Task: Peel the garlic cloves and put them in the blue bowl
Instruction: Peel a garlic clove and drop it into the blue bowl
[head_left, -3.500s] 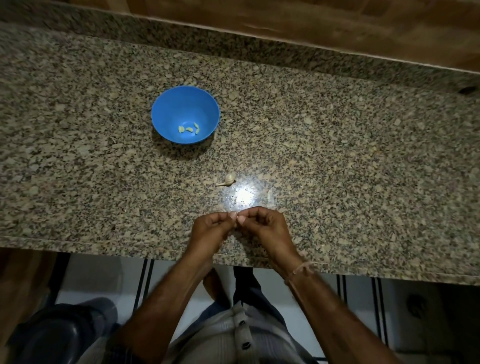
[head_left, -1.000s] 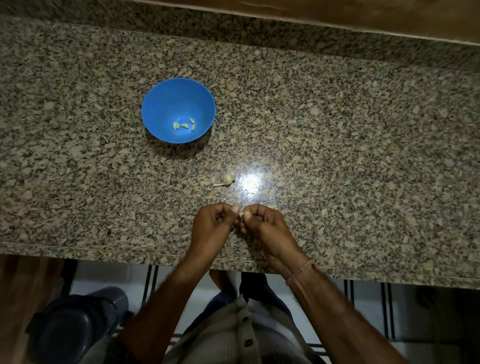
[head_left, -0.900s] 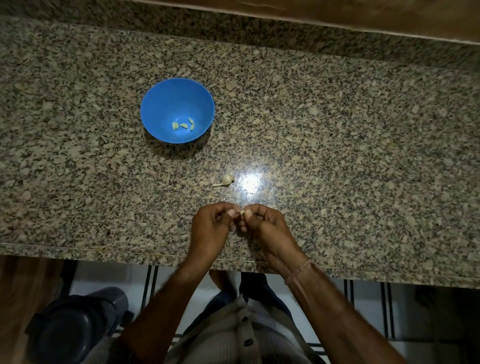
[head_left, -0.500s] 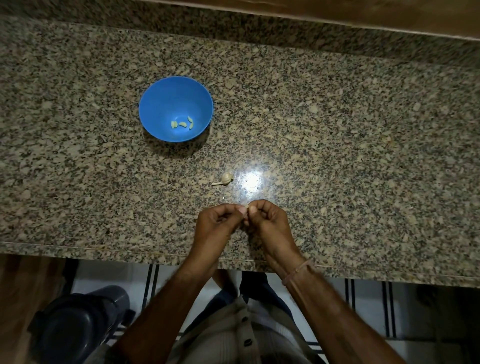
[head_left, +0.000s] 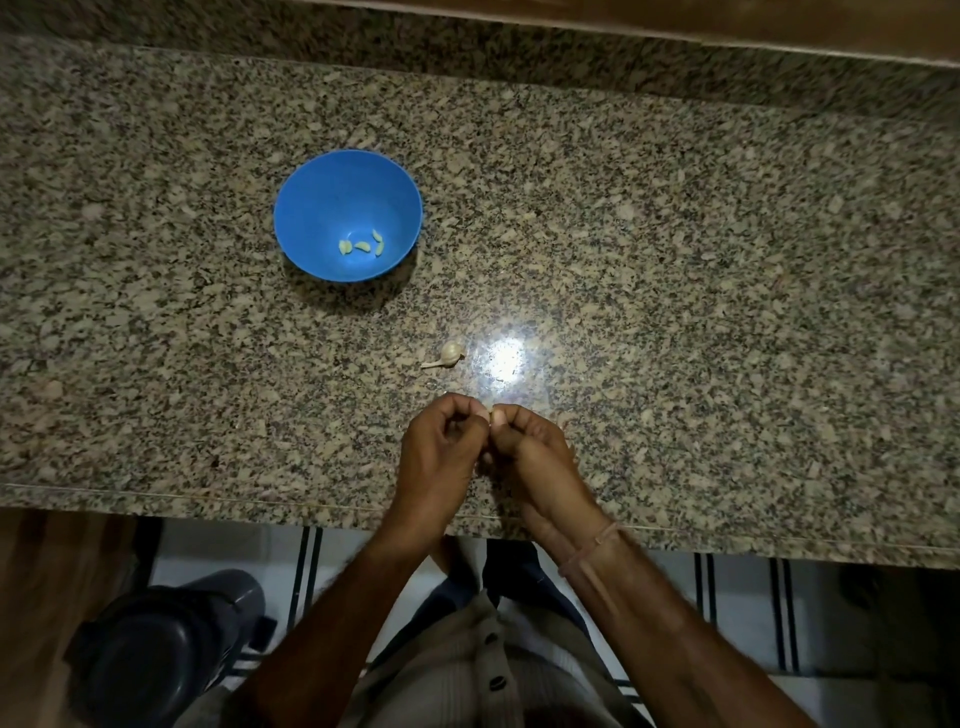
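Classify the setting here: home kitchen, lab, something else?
Most likely a home kitchen. There's a speckled granite countertop with tiled floor below its edge, and a blue bowl holding peeled cloves. The left hand and right hand pinch a mostly hidden garlic clove.

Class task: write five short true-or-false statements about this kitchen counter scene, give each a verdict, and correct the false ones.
1. The blue bowl holds a few peeled cloves. True.
2. The blue bowl lies tipped on its side. False: it stands upright on the granite counter.
3. The left hand and right hand meet at the fingertips, pinching what looks like a garlic clove. True.
4. The stemmed garlic piece lies inside the bowl. False: it lies on the counter, between the bowl and the hands.
5. A band sits on the left wrist. False: the band is on the right wrist.
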